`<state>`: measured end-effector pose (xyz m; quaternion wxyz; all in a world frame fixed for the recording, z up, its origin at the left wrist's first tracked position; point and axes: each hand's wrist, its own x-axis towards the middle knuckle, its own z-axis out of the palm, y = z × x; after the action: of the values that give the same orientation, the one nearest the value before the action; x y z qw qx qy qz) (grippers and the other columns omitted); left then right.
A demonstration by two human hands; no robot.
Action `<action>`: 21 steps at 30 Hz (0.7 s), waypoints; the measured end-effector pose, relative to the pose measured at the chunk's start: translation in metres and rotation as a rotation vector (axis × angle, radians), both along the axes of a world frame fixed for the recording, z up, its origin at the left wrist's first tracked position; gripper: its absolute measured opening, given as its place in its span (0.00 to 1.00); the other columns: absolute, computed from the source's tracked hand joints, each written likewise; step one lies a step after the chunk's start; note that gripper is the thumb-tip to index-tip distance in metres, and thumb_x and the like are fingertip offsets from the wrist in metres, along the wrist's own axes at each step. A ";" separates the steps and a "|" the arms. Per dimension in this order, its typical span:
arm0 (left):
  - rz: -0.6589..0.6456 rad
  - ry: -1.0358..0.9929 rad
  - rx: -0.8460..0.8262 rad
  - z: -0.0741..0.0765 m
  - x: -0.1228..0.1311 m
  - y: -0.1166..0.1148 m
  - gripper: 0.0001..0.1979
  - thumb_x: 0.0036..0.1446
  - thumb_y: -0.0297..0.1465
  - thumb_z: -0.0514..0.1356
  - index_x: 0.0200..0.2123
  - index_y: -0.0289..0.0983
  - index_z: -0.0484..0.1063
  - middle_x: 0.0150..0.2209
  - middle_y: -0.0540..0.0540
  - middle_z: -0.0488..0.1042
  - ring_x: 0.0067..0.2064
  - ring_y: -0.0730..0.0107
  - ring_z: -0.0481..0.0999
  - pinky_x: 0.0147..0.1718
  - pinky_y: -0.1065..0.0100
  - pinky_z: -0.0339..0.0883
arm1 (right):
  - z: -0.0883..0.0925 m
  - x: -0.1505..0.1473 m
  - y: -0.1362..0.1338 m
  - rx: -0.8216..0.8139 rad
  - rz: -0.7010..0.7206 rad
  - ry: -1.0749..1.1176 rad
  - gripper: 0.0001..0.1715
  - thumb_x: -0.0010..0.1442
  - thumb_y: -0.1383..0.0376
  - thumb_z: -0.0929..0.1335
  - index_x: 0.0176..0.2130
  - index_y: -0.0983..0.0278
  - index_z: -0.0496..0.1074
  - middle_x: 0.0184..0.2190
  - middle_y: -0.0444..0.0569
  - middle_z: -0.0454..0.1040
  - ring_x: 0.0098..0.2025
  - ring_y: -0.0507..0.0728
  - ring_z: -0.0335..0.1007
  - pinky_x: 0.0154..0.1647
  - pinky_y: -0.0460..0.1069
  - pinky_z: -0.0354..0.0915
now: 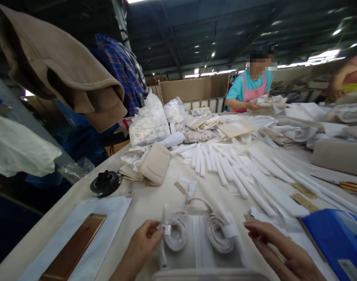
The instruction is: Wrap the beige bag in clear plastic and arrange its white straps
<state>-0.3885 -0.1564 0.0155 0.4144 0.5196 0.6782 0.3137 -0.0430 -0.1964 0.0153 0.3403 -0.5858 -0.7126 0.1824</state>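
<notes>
Two coiled pale strips, the left coil [176,233] and the right coil [221,234], lie side by side on a flat piece [193,255] with clear wrapping at the table's near edge. My left hand [143,244] pinches a small white tab [167,230] at the left coil's outer side, thumb and fingertips together. To the right of the coils, apart from them, my right hand [279,248] has its fingers stretched out, with a bit of beige material close to the fingertips and partly behind them. A thin beige strap [200,200] arches above the two coils.
A gold phone [76,246] rests on pale blue sheets at left, below a black round object [105,184]. White rolled strips [222,166] fan across the middle. A blue packet [336,238] and scissors [354,187] lie right. A person [250,88] works across the table.
</notes>
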 end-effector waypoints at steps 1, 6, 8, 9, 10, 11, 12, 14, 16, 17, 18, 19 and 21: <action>-0.015 0.017 -0.009 -0.002 0.009 0.007 0.20 0.43 0.46 0.58 0.33 0.35 0.69 0.27 0.46 0.74 0.31 0.62 0.72 0.31 0.65 0.64 | 0.014 -0.019 0.018 -0.014 0.049 0.033 0.15 0.62 0.57 0.62 0.46 0.56 0.70 0.44 0.47 0.76 0.43 0.54 0.75 0.41 0.43 0.71; 0.011 0.041 -0.096 -0.008 0.032 0.015 0.12 0.43 0.38 0.59 0.30 0.39 0.63 0.27 0.51 0.69 0.30 0.66 0.69 0.31 0.67 0.61 | 0.047 -0.134 0.098 -0.252 0.294 -0.007 0.18 0.65 0.60 0.59 0.49 0.64 0.68 0.43 0.52 0.76 0.43 0.56 0.74 0.45 0.48 0.69; 0.040 0.049 -0.096 -0.006 0.033 0.011 0.11 0.42 0.35 0.59 0.30 0.39 0.61 0.27 0.51 0.68 0.31 0.66 0.68 0.32 0.67 0.61 | 0.048 -0.169 0.115 -0.323 0.411 -0.213 0.19 0.66 0.61 0.57 0.48 0.66 0.69 0.41 0.54 0.76 0.43 0.58 0.74 0.45 0.52 0.68; 0.057 0.059 -0.086 -0.005 0.034 0.008 0.11 0.42 0.35 0.59 0.30 0.39 0.61 0.28 0.51 0.68 0.32 0.65 0.69 0.33 0.66 0.62 | 0.049 -0.182 0.120 -0.349 0.468 -0.301 0.19 0.66 0.61 0.57 0.45 0.67 0.70 0.39 0.55 0.76 0.42 0.60 0.74 0.44 0.53 0.67; 0.071 0.061 -0.076 -0.004 0.035 0.005 0.12 0.42 0.35 0.59 0.32 0.39 0.61 0.30 0.49 0.69 0.34 0.63 0.70 0.35 0.65 0.63 | 0.049 -0.191 0.123 -0.373 0.518 -0.362 0.20 0.66 0.60 0.57 0.41 0.67 0.72 0.36 0.56 0.76 0.40 0.61 0.75 0.42 0.53 0.67; 0.083 0.051 -0.069 -0.004 0.037 0.003 0.14 0.43 0.35 0.60 0.34 0.39 0.61 0.33 0.47 0.71 0.36 0.62 0.71 0.36 0.64 0.63 | 0.050 -0.199 0.125 -0.392 0.545 -0.395 0.20 0.66 0.60 0.57 0.39 0.68 0.72 0.34 0.56 0.76 0.39 0.62 0.75 0.40 0.54 0.67; 0.093 0.030 -0.065 -0.004 0.039 0.001 0.15 0.44 0.35 0.60 0.36 0.40 0.61 0.35 0.46 0.72 0.38 0.60 0.72 0.37 0.64 0.64 | 0.051 -0.203 0.126 -0.409 0.550 -0.406 0.20 0.65 0.60 0.58 0.37 0.68 0.73 0.34 0.57 0.76 0.38 0.63 0.75 0.38 0.54 0.67; 0.095 -0.028 -0.079 -0.005 0.044 -0.001 0.19 0.45 0.36 0.59 0.41 0.40 0.59 0.38 0.44 0.75 0.40 0.59 0.75 0.37 0.64 0.66 | 0.052 -0.208 0.127 -0.433 0.529 -0.406 0.17 0.64 0.61 0.59 0.36 0.67 0.73 0.34 0.57 0.76 0.37 0.63 0.75 0.36 0.54 0.66; 0.085 -0.046 -0.112 -0.007 0.048 0.001 0.23 0.45 0.36 0.59 0.45 0.38 0.58 0.38 0.42 0.77 0.41 0.56 0.76 0.37 0.63 0.67 | 0.052 -0.207 0.127 -0.449 0.519 -0.405 0.16 0.63 0.61 0.61 0.35 0.66 0.73 0.34 0.55 0.76 0.36 0.62 0.75 0.35 0.52 0.65; 0.076 -0.039 -0.126 -0.008 0.050 0.003 0.24 0.45 0.36 0.59 0.47 0.37 0.59 0.39 0.41 0.77 0.42 0.55 0.77 0.38 0.63 0.68 | 0.051 -0.207 0.127 -0.453 0.512 -0.401 0.15 0.62 0.60 0.61 0.34 0.65 0.73 0.34 0.55 0.76 0.36 0.62 0.75 0.35 0.52 0.65; 0.063 -0.021 -0.154 -0.009 0.051 0.006 0.25 0.45 0.36 0.60 0.47 0.37 0.60 0.39 0.40 0.78 0.43 0.53 0.77 0.39 0.62 0.68 | 0.049 -0.206 0.126 -0.453 0.501 -0.394 0.15 0.62 0.59 0.62 0.34 0.65 0.73 0.34 0.54 0.76 0.36 0.61 0.75 0.35 0.51 0.64; 0.050 0.001 -0.192 -0.009 0.052 0.009 0.24 0.44 0.35 0.60 0.46 0.36 0.63 0.39 0.39 0.78 0.44 0.52 0.76 0.40 0.62 0.68 | 0.047 -0.205 0.126 -0.449 0.486 -0.384 0.15 0.62 0.59 0.62 0.35 0.65 0.73 0.34 0.53 0.76 0.36 0.60 0.75 0.35 0.50 0.64; 0.030 0.043 -0.274 -0.008 0.053 0.019 0.20 0.41 0.32 0.62 0.41 0.35 0.69 0.37 0.39 0.79 0.43 0.50 0.77 0.38 0.62 0.68 | 0.041 -0.203 0.125 -0.427 0.453 -0.358 0.13 0.62 0.60 0.63 0.41 0.65 0.72 0.35 0.52 0.77 0.39 0.60 0.75 0.37 0.50 0.64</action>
<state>-0.3355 -0.1377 0.0076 0.4621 0.4545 0.7310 0.2133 -0.2462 -0.0717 0.0565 0.0310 -0.4938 -0.8183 0.2925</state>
